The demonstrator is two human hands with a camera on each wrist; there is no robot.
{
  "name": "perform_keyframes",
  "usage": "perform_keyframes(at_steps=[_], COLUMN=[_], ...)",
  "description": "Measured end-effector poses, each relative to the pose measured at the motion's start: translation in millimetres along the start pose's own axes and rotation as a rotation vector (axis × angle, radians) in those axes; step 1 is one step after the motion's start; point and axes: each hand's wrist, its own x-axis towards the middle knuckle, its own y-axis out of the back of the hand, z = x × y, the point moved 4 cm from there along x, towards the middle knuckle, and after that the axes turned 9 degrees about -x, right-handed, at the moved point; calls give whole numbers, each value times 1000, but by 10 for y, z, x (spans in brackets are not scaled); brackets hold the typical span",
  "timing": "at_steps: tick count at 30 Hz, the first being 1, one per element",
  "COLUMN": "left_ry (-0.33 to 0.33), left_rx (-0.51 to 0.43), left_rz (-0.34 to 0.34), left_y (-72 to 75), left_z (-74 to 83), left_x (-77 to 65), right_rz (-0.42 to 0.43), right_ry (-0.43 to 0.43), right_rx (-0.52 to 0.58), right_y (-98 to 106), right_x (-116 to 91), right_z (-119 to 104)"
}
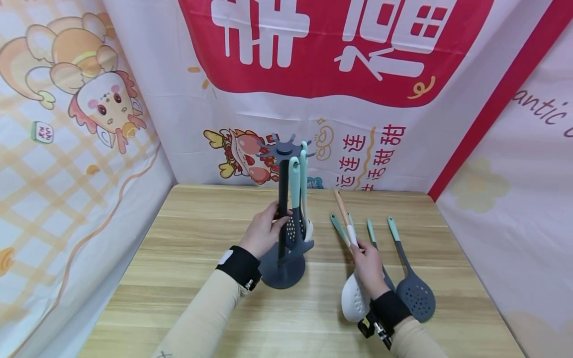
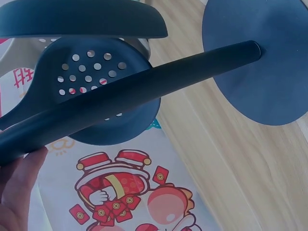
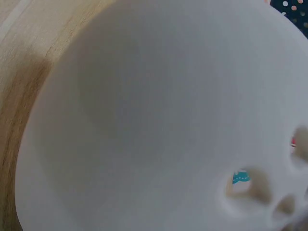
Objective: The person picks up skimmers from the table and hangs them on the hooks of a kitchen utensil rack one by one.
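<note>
In the head view my left hand [image 1: 263,231] grips the dark upright pole [image 1: 283,191] of a utensil stand, its round base [image 1: 282,277] on the table. The left wrist view shows the pole [image 2: 125,89] slanting past a hanging dark skimmer [image 2: 77,62] with holes. Mint-handled utensils [image 1: 294,184] hang from the stand's pronged top [image 1: 284,148]. My right hand [image 1: 370,268] holds a white slotted turner [image 1: 352,302] by its handle, tan at the upper end [image 1: 341,205]. The turner's white head [image 3: 144,115] fills most of the right wrist view.
A dark slotted turner [image 1: 416,297] with a mint handle lies on the wooden table [image 1: 188,233] at the right. More mint handles, one [image 1: 370,231] beside the right hand and one [image 1: 339,227] left of it, lie there. A printed cloth [image 1: 268,109] hangs behind the table.
</note>
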Motion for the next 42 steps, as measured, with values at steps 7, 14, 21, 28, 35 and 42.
perform_keyframes(at_steps=[7,14,21,28,35,42], left_ry=[-31,-80,-147,-153,-180,-217], left_rx=[40,69,105,143,181,185], left_rz=[40,86,163,237,294,344], left_y=[28,58,74,45,18,0], left_z=[-5,-10,-13,-14,-8,-18], left_x=[-15,-39,-68,-94,-134,-171], right_rz=[5,25,40,109,165,178], right_ry=[18,59,87,167,237,265], right_rx=[22,67,156,233,269,313], right_y=[25,42,54,98,146,179], right_x=[-51,-100,-168,-233,-289,-361], right_z=[-81,-139,-182,-207,-256,-320])
